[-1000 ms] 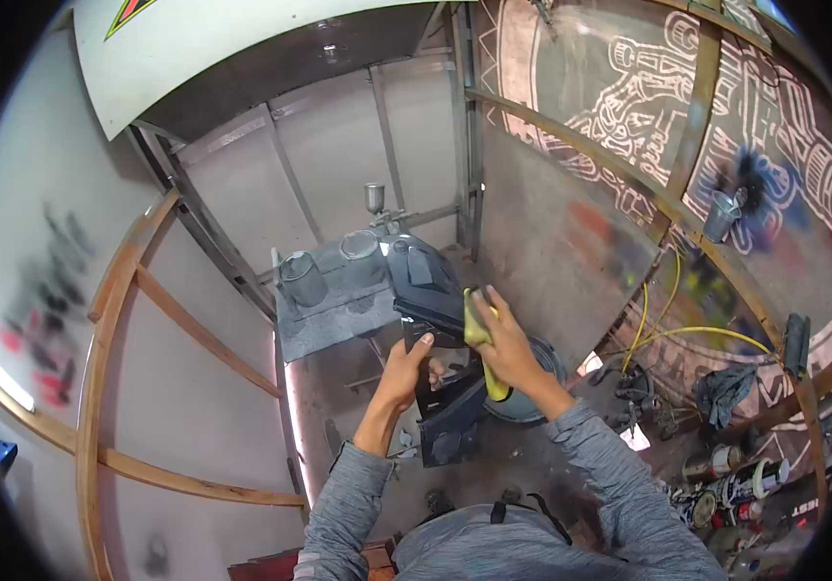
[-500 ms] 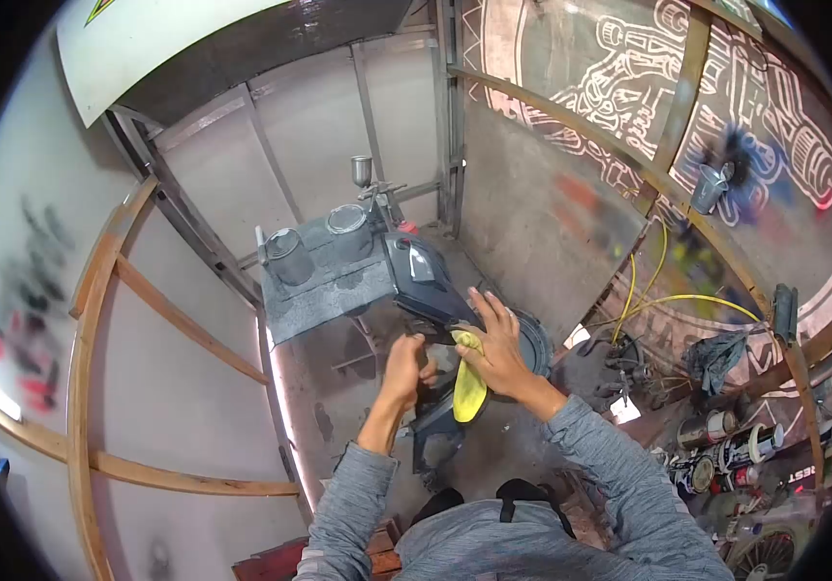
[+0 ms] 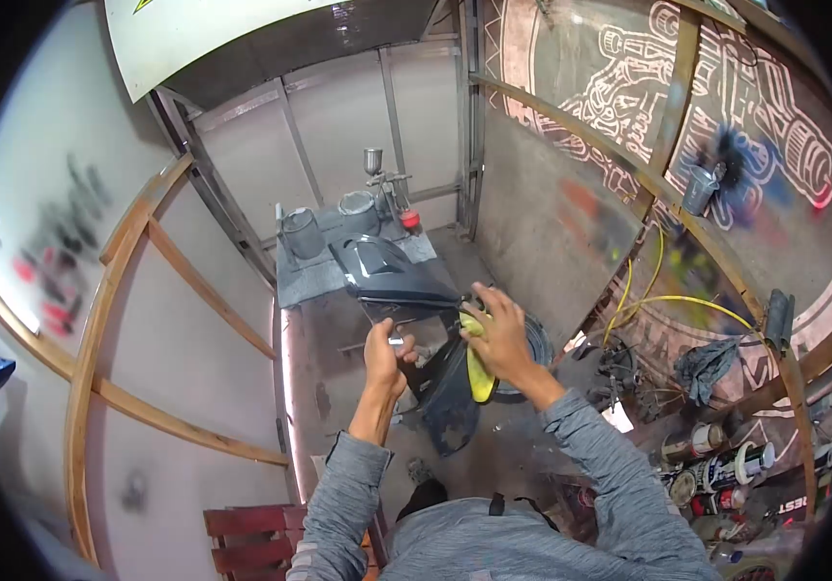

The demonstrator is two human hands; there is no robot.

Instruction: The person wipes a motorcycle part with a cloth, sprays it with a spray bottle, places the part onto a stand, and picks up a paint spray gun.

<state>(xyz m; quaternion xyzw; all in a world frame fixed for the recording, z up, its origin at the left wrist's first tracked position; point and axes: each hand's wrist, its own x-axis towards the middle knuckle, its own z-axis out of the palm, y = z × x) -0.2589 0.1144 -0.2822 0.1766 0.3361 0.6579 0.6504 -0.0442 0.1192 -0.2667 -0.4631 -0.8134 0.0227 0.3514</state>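
A glossy dark motorcycle fairing panel (image 3: pixel 382 271) extends in front of me, its narrow end near my right hand. My right hand (image 3: pixel 505 337) presses a yellow-green cloth (image 3: pixel 480 376) against that narrow end, fingers bent around it, and the cloth hangs down below. My left hand (image 3: pixel 387 356) is closed just under the panel's lower edge. A small pale, shiny bit shows by its thumb, but what it grips is hidden. Another dark panel piece (image 3: pixel 452 412) hangs below, between the hands.
Behind the panel, a grey-coated table (image 3: pixel 305 281) bears two cans (image 3: pixel 304 232) and a spray gun (image 3: pixel 389 179) with a red part. A round dark tub (image 3: pixel 537 349) stands at right. Paint cans (image 3: pixel 716 472) crowd the lower right. A yellow hose (image 3: pixel 697 301) and wooden beams line the walls.
The fairing panel has swung left and lies more level. My left hand has moved slightly left, and my right hand keeps the cloth at the narrow end. The view has shifted.
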